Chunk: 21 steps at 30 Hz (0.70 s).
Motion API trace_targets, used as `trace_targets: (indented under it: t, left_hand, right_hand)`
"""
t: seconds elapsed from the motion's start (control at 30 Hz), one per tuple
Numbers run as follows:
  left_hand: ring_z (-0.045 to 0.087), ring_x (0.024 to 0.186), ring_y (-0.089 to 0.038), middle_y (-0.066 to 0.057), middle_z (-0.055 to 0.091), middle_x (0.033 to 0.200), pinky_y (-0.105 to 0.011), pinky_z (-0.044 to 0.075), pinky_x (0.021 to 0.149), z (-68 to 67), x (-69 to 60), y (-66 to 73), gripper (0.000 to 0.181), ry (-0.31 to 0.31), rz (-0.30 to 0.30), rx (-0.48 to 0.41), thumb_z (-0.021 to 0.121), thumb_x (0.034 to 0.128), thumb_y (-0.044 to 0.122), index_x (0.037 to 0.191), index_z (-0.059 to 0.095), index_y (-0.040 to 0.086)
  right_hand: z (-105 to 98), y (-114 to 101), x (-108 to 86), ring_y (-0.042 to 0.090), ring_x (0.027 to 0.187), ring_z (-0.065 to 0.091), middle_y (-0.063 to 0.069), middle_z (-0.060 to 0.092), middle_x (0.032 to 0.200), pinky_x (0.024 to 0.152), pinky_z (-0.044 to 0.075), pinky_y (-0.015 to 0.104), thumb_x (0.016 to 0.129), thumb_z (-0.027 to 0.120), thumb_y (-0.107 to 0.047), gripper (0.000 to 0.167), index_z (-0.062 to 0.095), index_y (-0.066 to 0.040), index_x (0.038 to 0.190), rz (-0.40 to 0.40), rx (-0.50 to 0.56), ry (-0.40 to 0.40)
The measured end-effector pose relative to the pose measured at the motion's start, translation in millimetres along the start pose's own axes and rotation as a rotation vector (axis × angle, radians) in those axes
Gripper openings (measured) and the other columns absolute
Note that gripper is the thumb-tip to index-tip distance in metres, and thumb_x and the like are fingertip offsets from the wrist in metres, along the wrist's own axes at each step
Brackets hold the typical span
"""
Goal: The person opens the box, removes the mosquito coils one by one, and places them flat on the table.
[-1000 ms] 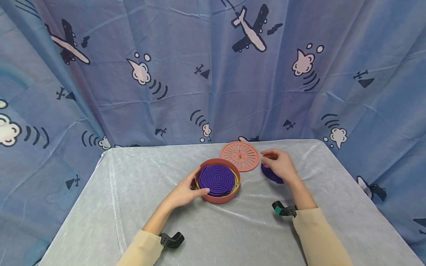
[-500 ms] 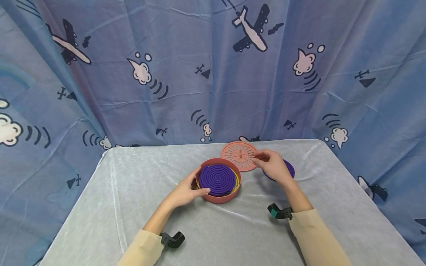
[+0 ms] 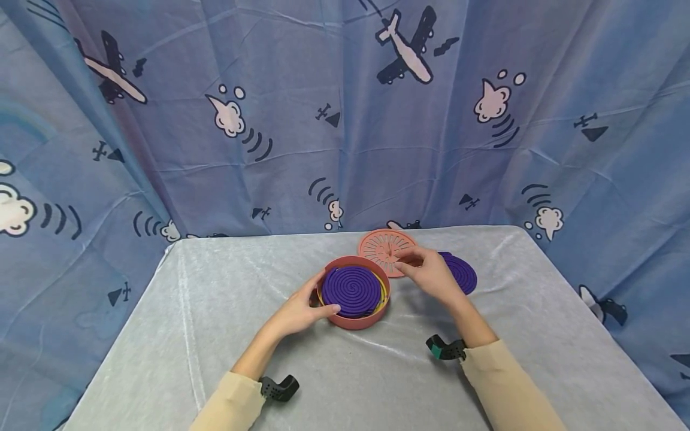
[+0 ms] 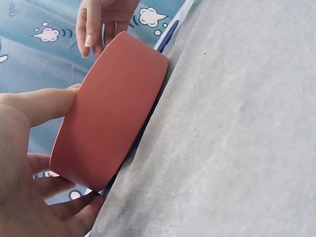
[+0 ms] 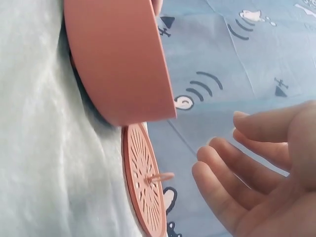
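Note:
A round salmon-pink container (image 3: 354, 324) stands on the table with a purple spiral coil (image 3: 351, 291) inside and a yellow edge beneath it. My left hand (image 3: 297, 309) grips the container's left side, thumb at the near rim; the left wrist view shows the fingers round the container wall (image 4: 113, 108). My right hand (image 3: 433, 275) hovers over the right edge of the slotted pink lid (image 3: 384, 246), fingers loosely bent and holding nothing. In the right wrist view the right hand (image 5: 256, 173) hangs apart from the lid (image 5: 143, 182) and its upright ring.
A second purple coil (image 3: 462, 274) lies on the table just right of my right hand, partly covered by it. The grey cloth-covered table (image 3: 366, 383) ends at a blue curtain (image 3: 291, 120) printed with planes and clouds.
My right hand has moved left from above the second purple coil to beside the lid, uncovering more of that coil. My left hand and the container have stayed put.

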State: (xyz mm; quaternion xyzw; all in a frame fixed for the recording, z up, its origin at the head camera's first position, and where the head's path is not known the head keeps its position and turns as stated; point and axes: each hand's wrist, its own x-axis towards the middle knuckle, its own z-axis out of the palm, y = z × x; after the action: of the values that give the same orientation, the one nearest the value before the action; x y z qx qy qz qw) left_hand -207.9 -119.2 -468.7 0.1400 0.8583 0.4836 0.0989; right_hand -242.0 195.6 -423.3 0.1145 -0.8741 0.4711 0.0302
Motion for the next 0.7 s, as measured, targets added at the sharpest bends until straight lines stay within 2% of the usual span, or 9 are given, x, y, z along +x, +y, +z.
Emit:
trace_targets:
  t: [0.17, 0.33, 0.7]
  left_hand:
    - [0.055, 0.126, -0.028, -0.012, 0.045, 0.155, -0.051, 0.043, 0.107, -0.4, 0.1, 0.3, 0.095, 0.002, -0.001, 0.008, 0.080, 0.0859, 0.044, 0.162, 0.030, 0.017]
    - [0.054, 0.126, -0.027, -0.011, 0.046, 0.153, -0.050, 0.043, 0.107, -0.4, 0.9, -0.2, 0.095, 0.003, -0.001, 0.014, 0.080, 0.0858, 0.045, 0.162, 0.030, 0.017]
    - [0.053, 0.129, -0.027, -0.012, 0.046, 0.154, -0.050, 0.042, 0.108, 0.6, 1.1, -0.5, 0.095, 0.006, 0.004, 0.021, 0.080, 0.0864, 0.045, 0.162, 0.029, 0.016]
  right_hand:
    - [8, -4, -1.1, 0.026, 0.099, 0.067, 0.014, 0.072, 0.117, 0.080, 0.055, 0.035, 0.095, 0.073, -0.017, 0.029, 0.072, -0.002, 0.119, -0.025, -0.006, -0.013]
    - [15, -9, -2.7, 0.025, 0.096, 0.068, 0.010, 0.073, 0.109, 0.081, 0.055, 0.037, 0.095, 0.074, -0.017, 0.029, 0.072, -0.001, 0.119, -0.052, -0.012, -0.039]
    - [29, -21, -2.6, 0.021, 0.096, 0.066, 0.004, 0.072, 0.102, 0.087, 0.055, 0.043, 0.095, 0.072, -0.014, 0.023, 0.073, -0.003, 0.115, -0.097, -0.054, -0.110]
